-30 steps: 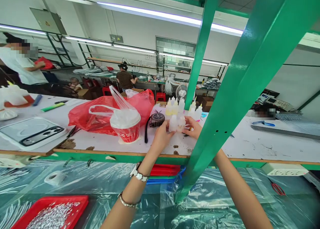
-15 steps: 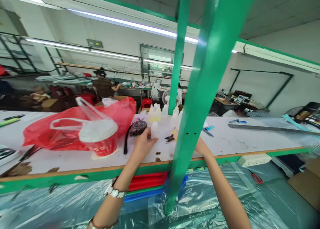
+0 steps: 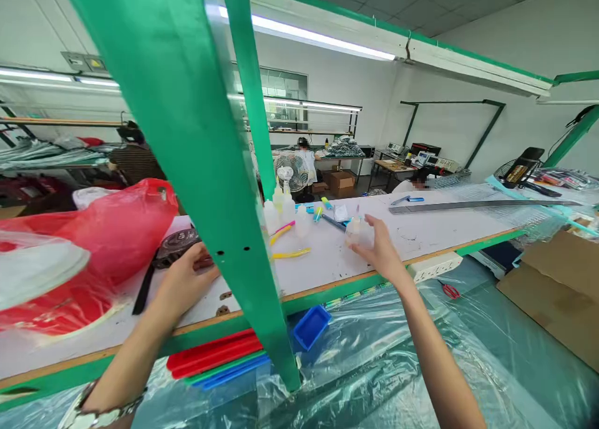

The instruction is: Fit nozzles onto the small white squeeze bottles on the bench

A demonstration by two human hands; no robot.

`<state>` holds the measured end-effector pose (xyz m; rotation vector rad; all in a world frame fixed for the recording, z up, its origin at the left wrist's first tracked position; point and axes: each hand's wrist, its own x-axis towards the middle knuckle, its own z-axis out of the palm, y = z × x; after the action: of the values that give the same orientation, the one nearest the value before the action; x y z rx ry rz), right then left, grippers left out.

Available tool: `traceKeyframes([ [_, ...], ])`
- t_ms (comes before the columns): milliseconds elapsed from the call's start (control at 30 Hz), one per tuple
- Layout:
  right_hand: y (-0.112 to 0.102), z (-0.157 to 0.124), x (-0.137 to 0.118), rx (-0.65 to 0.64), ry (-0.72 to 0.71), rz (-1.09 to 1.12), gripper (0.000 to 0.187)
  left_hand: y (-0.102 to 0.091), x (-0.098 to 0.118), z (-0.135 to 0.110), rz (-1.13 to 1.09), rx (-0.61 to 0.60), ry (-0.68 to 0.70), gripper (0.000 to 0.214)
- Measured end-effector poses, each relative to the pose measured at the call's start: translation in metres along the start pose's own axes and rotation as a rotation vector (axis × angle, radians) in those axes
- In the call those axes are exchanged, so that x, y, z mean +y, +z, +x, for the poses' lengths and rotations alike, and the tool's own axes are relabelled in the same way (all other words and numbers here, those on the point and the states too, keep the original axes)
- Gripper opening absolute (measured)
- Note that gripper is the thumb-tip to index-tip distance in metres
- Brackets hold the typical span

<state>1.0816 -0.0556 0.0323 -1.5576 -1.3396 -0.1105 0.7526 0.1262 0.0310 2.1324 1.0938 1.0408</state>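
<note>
I take the broad green post (image 3: pixel 201 167) in the foreground as my landmark; it slants across the view and splits the two hands. To the right of the post, my right hand (image 3: pixel 381 248) holds a small translucent squeeze bottle (image 3: pixel 358 231) just above the white surface (image 3: pixel 421 236), fingers (image 3: pixel 374 222) curled around its body and clamped on it. The bottle sits upright, its nozzle pointing up. To the left of the post, my left hand (image 3: pixel 185 282) rests on the surface with its fingers loosely bent and apart, gripping nothing that I can see; the fingertips lie just beside a black tape measure (image 3: pixel 175 245), though the post hides whether they touch it.

Behind the post, near its right edge, stands a cluster of similar bottles (image 3: pixel 281 207), with a yellow strip (image 3: pixel 290 253) lying in front of them. Further left of the post spreads a red plastic bag (image 3: pixel 110 229), and a blurred lidded cup (image 3: pixel 32 273) (very close to the lens) sits at the far left. Below the surface edge, at the foot of the post, I see a small blue bin (image 3: pixel 311 325) and stacked red trays (image 3: pixel 215 354) on clear plastic sheeting (image 3: pixel 374 366). A long metal ruler (image 3: pixel 477 204) lies far to the right of the post.
</note>
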Motion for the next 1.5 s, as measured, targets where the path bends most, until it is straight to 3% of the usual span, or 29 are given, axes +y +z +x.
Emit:
traceKeyframes([
  [67,0.000,-0.008,-0.024,0.132,-0.013,0.013,0.042,-0.001,-0.003,0.001,0.012,-0.019,0.005,0.020],
  [133,0.007,-0.010,-0.048,0.153,-0.035,0.063,0.025,-0.001,-0.005,0.003,0.047,-0.012,-0.004,0.020],
  [200,0.023,-0.002,-0.065,0.050,-0.064,0.126,0.019,-0.002,-0.004,0.004,0.085,0.003,-0.015,0.020],
  [367,0.083,0.051,-0.070,-0.110,0.071,0.137,0.065,-0.002,0.006,0.001,0.106,-0.003,-0.017,0.018],
  [467,0.103,0.080,-0.062,-0.191,0.176,0.109,0.046,-0.002,0.011,-0.002,0.088,-0.009,0.000,0.018],
  [567,0.104,0.090,-0.053,-0.294,0.221,0.133,0.033,-0.002,0.012,-0.002,0.072,-0.023,0.013,0.019],
  [767,0.093,0.081,-0.043,-0.428,0.191,0.244,0.030,-0.001,0.003,-0.002,0.008,-0.053,0.007,0.018],
  [967,0.102,0.074,-0.048,-0.407,0.193,0.316,0.034,-0.002,0.001,-0.004,-0.019,-0.076,-0.026,0.025],
  [1233,0.104,0.068,-0.045,-0.431,0.208,0.498,0.025,-0.003,0.001,-0.002,-0.012,-0.080,-0.032,0.029],
  [1500,0.108,0.068,-0.037,-0.402,0.189,0.434,0.027,-0.002,0.004,-0.003,-0.013,-0.066,-0.020,0.025],
])
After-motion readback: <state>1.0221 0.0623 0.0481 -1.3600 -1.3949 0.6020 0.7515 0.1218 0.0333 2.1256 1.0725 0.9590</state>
